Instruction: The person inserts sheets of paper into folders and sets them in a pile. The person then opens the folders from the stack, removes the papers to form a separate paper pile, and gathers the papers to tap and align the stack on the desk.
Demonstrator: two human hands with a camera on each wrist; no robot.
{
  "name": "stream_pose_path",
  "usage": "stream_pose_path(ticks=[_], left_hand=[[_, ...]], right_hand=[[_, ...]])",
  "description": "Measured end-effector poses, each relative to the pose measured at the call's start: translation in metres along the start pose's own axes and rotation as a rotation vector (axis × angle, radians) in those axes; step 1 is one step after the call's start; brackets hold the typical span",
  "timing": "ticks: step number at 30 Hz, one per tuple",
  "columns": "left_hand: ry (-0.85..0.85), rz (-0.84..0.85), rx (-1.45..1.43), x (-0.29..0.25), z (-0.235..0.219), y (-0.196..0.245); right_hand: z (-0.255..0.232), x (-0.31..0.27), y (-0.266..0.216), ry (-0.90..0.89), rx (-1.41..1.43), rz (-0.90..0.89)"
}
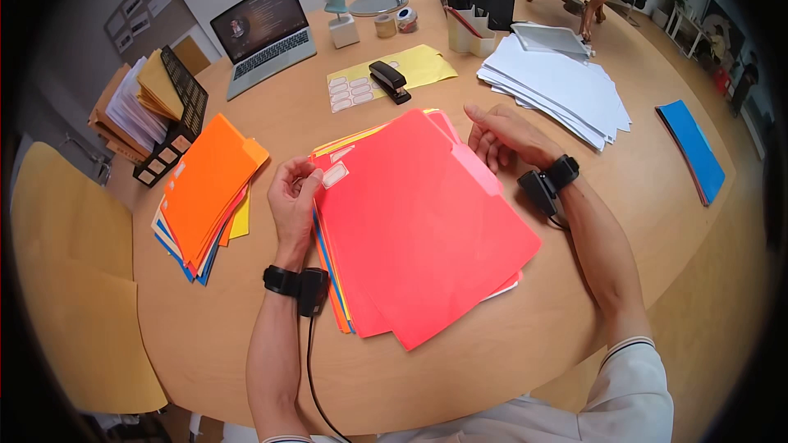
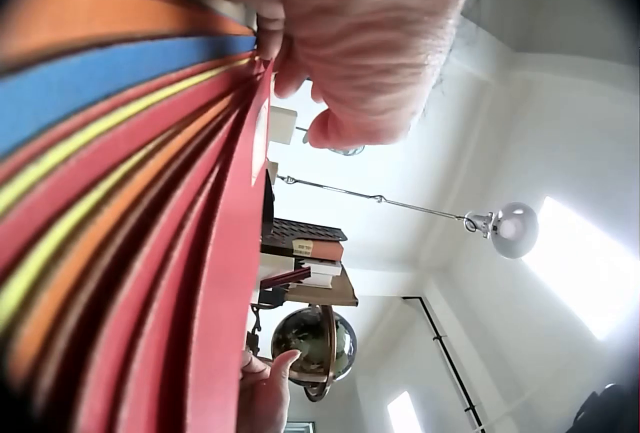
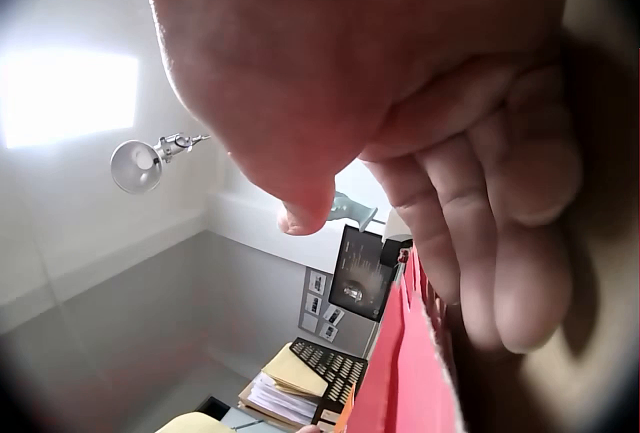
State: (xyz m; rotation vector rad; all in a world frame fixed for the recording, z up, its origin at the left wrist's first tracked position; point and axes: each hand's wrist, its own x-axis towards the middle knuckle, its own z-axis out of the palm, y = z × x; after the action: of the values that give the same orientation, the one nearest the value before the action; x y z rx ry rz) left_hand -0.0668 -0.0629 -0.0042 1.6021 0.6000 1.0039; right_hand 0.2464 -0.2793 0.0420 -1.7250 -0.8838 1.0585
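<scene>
A stack of folders lies before me, a red file folder [image 1: 427,221] with a pink tab on top, several colours beneath. White labels [image 1: 335,175] sit near its left edge. My left hand [image 1: 291,205] is at that edge, thumb beside the labels and fingers loosely bent. In the left wrist view its fingertips [image 2: 268,28] meet the layered folder edges [image 2: 130,173]. My right hand [image 1: 513,135] stands by the stack's far right edge, thumb raised and fingers relaxed; the right wrist view shows its fingers [image 3: 480,243] alongside the red folder [image 3: 400,353], holding nothing.
Orange-topped folders [image 1: 209,189] lie left, near a black file rack [image 1: 190,98]. A stapler [image 1: 389,82] rests on a yellow label sheet [image 1: 427,66] behind the stack. White papers [image 1: 550,86] lie at back right, a blue folder [image 1: 689,148] far right, a laptop [image 1: 267,37] back left.
</scene>
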Motion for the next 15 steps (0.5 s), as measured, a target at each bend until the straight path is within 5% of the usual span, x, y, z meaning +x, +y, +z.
stream_pose_path(ticks=[15], left_hand=[[-0.046,-0.008,0.023,0.0005,-0.0019,-0.001]], right_hand=[[-0.0003,-0.008,-0.0076,-0.252,-0.267,0.126]])
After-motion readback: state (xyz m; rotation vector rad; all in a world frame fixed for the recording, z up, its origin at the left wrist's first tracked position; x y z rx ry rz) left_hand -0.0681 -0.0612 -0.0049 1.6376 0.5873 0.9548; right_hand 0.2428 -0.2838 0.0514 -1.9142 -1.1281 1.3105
